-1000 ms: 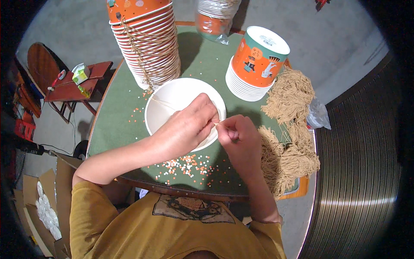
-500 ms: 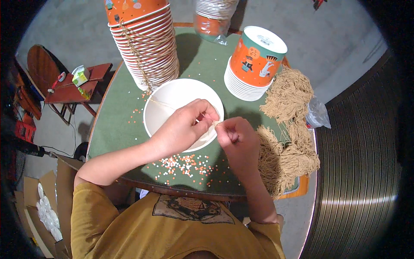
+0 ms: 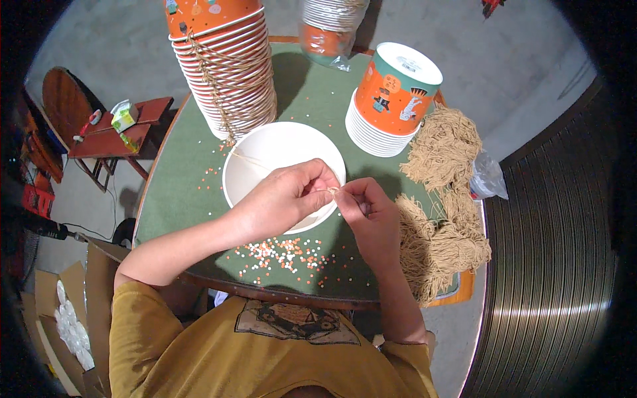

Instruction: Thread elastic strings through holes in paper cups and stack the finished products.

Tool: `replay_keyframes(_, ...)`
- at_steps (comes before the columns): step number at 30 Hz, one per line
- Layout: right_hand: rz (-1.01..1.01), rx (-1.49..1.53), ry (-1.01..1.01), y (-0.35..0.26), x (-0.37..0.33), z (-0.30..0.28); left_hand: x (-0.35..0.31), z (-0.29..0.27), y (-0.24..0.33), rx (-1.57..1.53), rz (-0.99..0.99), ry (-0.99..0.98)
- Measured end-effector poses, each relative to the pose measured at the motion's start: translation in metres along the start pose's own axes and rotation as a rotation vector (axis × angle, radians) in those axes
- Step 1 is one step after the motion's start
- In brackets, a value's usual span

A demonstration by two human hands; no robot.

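A white-lined paper bucket (image 3: 265, 142) stands mouth up in front of me, with a thin tan cord (image 3: 249, 159) stretched across its inside from the left rim. At the bucket's right rim, my left hand (image 3: 285, 196) pinches the cord between thumb and forefinger. Close against those fingertips, my right hand (image 3: 369, 215) is closed in a pinch on the cord's end. The fingers mostly hide the cord where it meets the rim. Hanks of tan cord (image 3: 441, 245) lie just right of my right hand.
Behind the bucket on the left rises a tall stack of corded buckets (image 3: 229, 86). Upturned orange buckets (image 3: 395, 99) stand at the back right, near a plastic-wrapped stack (image 3: 328, 33). Small orange and white paper dots (image 3: 285, 254) litter the green tabletop (image 3: 179, 172). An open carton (image 3: 99, 285) sits lower left.
My fingertips have shifted slightly at the bucket's right rim, with the right fingers drawn a little closer together. The bucket and the stacks look the same.
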State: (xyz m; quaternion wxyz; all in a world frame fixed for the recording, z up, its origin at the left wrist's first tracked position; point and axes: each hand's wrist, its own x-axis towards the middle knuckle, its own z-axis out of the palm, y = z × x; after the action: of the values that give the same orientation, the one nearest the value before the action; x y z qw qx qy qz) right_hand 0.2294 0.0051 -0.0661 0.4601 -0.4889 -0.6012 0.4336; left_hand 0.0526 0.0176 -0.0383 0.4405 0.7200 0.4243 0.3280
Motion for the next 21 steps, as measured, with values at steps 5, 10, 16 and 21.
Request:
replay_keyframes(5,-0.091,-0.194,0.017,-0.0057,-0.0036,0.0001,-0.0029,-0.0002,-0.0011,0.263,0.183,0.091)
replay_keyframes(10,-0.198,-0.226,0.037,0.0029,-0.0034,0.0040,-0.0038,0.0007,0.0038,0.407,0.286,0.178)
replay_keyframes(16,-0.285,-0.297,0.067,0.0038,-0.0022,0.0067,-0.0051,0.0038,0.0060,0.342,0.166,0.143)
replay_keyframes(21,-0.380,-0.364,0.075,0.0030,-0.0020,0.0057,-0.0040,0.0038,0.0033,0.283,0.213,0.169)
